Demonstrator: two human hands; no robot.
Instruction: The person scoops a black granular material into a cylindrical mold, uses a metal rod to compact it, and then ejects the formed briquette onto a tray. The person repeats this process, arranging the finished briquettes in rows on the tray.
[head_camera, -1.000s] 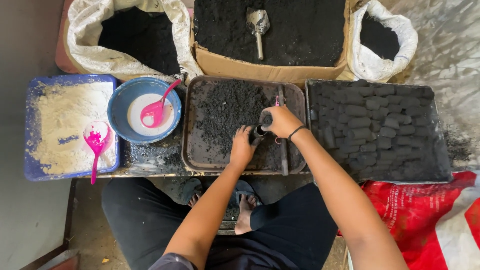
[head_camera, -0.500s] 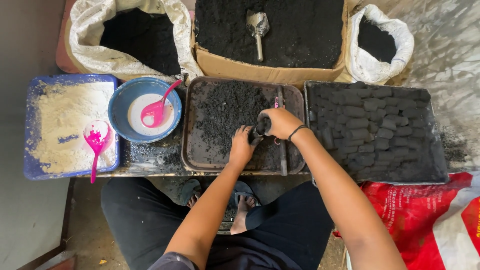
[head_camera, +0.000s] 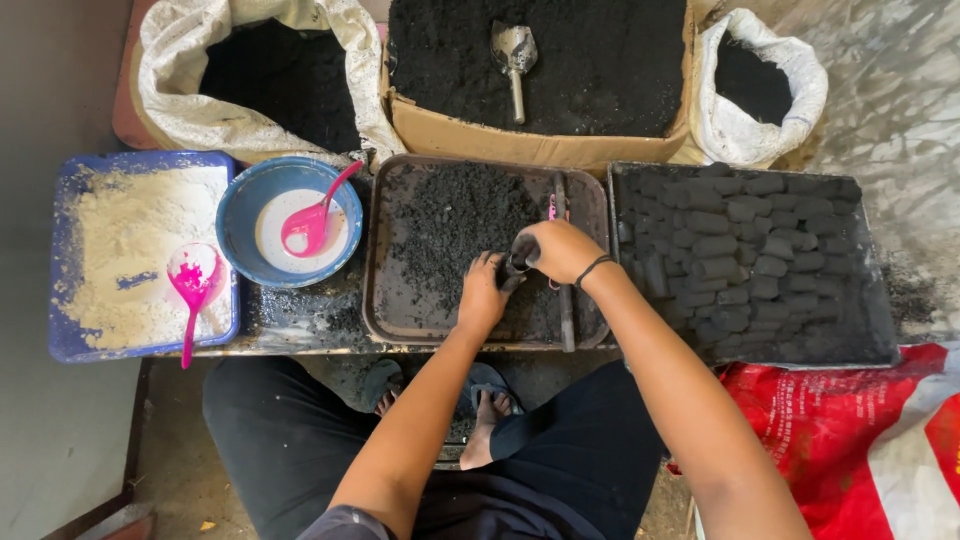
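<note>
My left hand (head_camera: 484, 293) grips a short dark metal tube (head_camera: 518, 265) standing on the brown tray (head_camera: 392, 310). My right hand (head_camera: 561, 250) is closed over the top of the same tube, its wrist wearing a dark band. The tray carries a heap of black crumbly charcoal mix (head_camera: 450, 215) in its far half. A dark rod (head_camera: 566, 300) lies along the tray's right side, partly hidden under my right hand.
A black tray (head_camera: 870, 340) of stacked cylindrical charcoal briquettes sits to the right. To the left are a blue bowl (head_camera: 236, 215) with white liquid and a pink ladle, and a blue tray (head_camera: 60, 340) of pale powder with a pink scoop. Behind stand a cardboard box (head_camera: 450, 135) of black powder with a metal scoop, and two white sacks.
Both hands stay on the tube. My right hand has pressed slightly lower and closer over its top; nothing else has shifted.
</note>
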